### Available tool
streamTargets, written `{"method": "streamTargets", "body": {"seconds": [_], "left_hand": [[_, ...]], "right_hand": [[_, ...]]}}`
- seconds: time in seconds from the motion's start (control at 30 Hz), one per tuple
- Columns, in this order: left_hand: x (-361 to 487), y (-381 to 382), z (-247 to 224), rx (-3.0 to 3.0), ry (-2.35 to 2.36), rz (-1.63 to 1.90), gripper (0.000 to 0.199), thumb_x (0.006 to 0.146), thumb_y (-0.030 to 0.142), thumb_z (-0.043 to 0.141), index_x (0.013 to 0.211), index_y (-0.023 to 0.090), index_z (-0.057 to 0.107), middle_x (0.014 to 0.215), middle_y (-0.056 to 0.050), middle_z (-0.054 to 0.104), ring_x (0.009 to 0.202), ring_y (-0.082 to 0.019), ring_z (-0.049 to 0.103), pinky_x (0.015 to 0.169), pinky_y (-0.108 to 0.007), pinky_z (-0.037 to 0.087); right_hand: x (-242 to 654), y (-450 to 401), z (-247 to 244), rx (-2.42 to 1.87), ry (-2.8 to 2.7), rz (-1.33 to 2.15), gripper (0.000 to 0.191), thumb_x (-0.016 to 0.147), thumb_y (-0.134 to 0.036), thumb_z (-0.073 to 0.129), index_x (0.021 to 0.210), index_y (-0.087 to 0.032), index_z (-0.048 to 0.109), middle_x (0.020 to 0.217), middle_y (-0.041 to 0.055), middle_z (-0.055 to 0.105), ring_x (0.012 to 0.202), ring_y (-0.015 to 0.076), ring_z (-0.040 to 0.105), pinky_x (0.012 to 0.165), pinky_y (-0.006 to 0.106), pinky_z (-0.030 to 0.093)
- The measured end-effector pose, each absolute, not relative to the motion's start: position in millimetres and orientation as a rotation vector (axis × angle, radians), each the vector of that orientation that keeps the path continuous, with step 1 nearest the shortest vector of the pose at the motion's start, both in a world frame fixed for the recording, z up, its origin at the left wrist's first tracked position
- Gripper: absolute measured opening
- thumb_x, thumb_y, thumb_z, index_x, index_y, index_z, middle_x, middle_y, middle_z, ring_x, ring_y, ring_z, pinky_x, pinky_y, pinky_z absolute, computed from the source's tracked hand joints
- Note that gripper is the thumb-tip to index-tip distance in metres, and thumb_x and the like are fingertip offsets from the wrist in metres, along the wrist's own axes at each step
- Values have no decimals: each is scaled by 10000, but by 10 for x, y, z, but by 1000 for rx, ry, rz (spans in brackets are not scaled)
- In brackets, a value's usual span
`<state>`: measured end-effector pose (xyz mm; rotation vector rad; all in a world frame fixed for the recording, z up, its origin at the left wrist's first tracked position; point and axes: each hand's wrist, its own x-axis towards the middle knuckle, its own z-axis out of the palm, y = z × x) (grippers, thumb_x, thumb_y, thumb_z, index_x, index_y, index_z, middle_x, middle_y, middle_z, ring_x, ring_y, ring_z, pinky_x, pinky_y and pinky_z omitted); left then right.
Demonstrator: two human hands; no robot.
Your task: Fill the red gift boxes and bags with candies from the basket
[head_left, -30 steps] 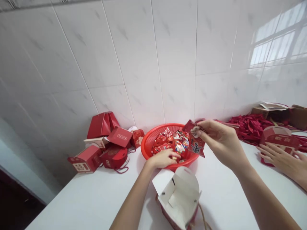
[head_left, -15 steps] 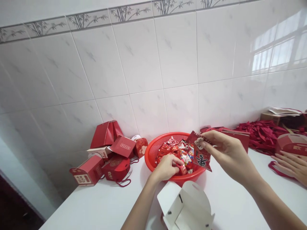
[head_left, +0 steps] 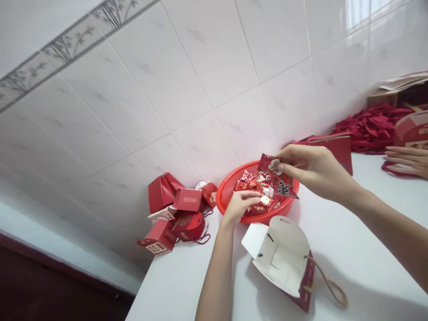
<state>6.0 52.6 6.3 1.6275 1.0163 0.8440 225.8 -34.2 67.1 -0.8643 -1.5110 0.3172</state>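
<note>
My right hand [head_left: 306, 171] pinches a red snack packet [head_left: 279, 180] by its upper corner, over the right side of a red plastic basket [head_left: 224, 194]. Dark lettering and a pale emblem show on the packet. Inside the basket lie many wrapped candies [head_left: 256, 183], mostly red. My left hand [head_left: 241, 206] reaches over the basket's near rim, thumb and fingers drawn together beside a shiny wrapped candy [head_left: 266, 200]; whether it grips one is not clear. Below the basket stands an open gift box [head_left: 287, 263], white inside, with a rope handle [head_left: 334, 290].
Several red gift boxes [head_left: 187, 200] are heaped left of the basket by the tiled wall. Flat red boxes [head_left: 334, 149] and a pile of crimson ribbons [head_left: 371, 127] lie at the right. Another person's hand [head_left: 408, 160] rests beside a red box [head_left: 413, 129] there.
The view has tilted and shifted, so more of the open gift box shows. My left hand's fingers have lifted slightly from among the candies. My right hand still holds the packet.
</note>
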Motion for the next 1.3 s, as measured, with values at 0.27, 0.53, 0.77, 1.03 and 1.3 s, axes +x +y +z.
{"method": "streamTargets", "body": {"seconds": [0.27, 0.53, 0.77, 1.03, 1.3], "left_hand": [[66, 486, 111, 1656, 1035, 855, 311, 600, 340, 847, 842, 150, 798, 959, -100, 786, 971, -260, 701, 925, -383, 530], [62, 479, 148, 1628, 1037, 839, 330, 587, 341, 871, 853, 158, 803, 965, -90, 785, 956, -255, 704, 882, -356, 546], [72, 467, 153, 1632, 1030, 880, 366, 583, 404, 880, 851, 164, 813, 958, -101, 789, 958, -264, 701, 898, -367, 534], [78, 467, 140, 1648, 920, 894, 407, 585, 480, 877, 807, 148, 794, 851, -76, 770, 891, -240, 683, 843, -336, 522], [79, 464, 130, 1647, 826, 910, 368, 618, 442, 880, 770, 131, 757, 753, -33, 703, 745, -177, 644, 733, -297, 510]], "right_hand": [[2194, -294, 690, -863, -1529, 397, 137, 842, -313, 672, 796, -191, 714, 735, 32, 725, 673, 174, 658, 622, 312, 541], [2162, -156, 614, -894, -1523, 444, 72, 825, -221, 634, 797, -179, 684, 731, 22, 714, 665, 151, 635, 640, 296, 518], [2102, -24, 467, -973, -1479, 476, 55, 817, -196, 615, 790, -172, 657, 736, 20, 695, 667, 147, 627, 644, 288, 506], [1954, 107, 225, -914, -1435, 563, 61, 814, -240, 603, 829, -191, 636, 806, 34, 718, 708, 165, 650, 652, 300, 523], [1870, 141, 114, -902, -1435, 647, 101, 811, -274, 625, 869, -194, 640, 873, 54, 737, 802, 197, 700, 759, 354, 562]]}}
